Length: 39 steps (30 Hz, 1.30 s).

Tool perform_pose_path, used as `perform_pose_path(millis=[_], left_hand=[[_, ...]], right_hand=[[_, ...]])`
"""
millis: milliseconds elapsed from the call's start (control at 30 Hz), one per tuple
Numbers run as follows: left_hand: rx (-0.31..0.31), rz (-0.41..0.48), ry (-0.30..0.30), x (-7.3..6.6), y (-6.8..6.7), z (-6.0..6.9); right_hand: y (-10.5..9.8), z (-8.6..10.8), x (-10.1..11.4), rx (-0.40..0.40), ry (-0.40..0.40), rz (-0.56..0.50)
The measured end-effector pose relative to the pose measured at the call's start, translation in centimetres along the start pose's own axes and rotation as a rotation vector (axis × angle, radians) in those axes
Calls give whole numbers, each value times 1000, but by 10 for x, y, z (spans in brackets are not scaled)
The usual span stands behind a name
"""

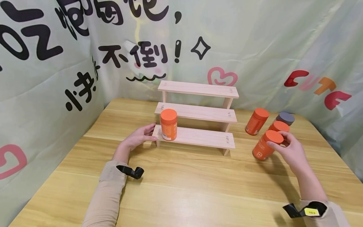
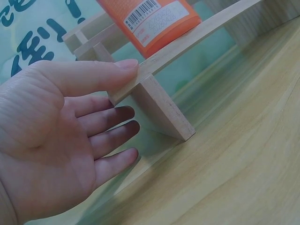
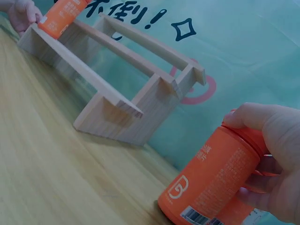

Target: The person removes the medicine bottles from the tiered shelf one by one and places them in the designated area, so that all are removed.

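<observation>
A stepped wooden shelf (image 1: 195,137) with three tiers stands on the table. My left hand (image 1: 140,136) is at its left end, the thumb (image 2: 105,77) resting on the lowest tier and the other fingers loosely extended beside and below the edge. An orange bottle (image 1: 169,126) stands upright on that tier, close to the left hand. On the right, my right hand (image 1: 292,149) grips another orange bottle (image 1: 263,146) around its lid, thumb in front, some fingers hidden behind. Whether this bottle's base touches the table I cannot tell.
Beyond the held bottle stand an orange bottle (image 1: 256,122), another partly hidden orange bottle (image 1: 279,126) and a bottle with a dark grey lid (image 1: 285,118). A printed curtain (image 1: 255,47) hangs behind the wooden table (image 1: 181,195) and along its left side.
</observation>
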<state>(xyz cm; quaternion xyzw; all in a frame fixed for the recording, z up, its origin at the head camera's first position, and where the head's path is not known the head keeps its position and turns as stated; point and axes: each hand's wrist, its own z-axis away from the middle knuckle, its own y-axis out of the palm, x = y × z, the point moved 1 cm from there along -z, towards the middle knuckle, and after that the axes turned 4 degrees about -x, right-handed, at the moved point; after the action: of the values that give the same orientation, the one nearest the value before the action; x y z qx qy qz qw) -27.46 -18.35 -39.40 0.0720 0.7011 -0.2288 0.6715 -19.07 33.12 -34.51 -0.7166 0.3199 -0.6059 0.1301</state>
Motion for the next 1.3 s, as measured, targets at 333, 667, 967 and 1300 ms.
perform_pose_path(millis=[333, 667, 967, 1300], left_hand=[[-3, 1, 6, 1, 0, -2], [-3, -6, 0, 2, 0, 0], [-7, -10, 3, 2, 1, 0], [0, -7, 2, 0, 1, 0]], right_hand=[[-2, -1, -3, 1, 2, 46], [-7, 2, -3, 49, -9, 91], [-16, 0, 0, 15, -62, -23], [-28, -5, 25, -53, -102, -108]])
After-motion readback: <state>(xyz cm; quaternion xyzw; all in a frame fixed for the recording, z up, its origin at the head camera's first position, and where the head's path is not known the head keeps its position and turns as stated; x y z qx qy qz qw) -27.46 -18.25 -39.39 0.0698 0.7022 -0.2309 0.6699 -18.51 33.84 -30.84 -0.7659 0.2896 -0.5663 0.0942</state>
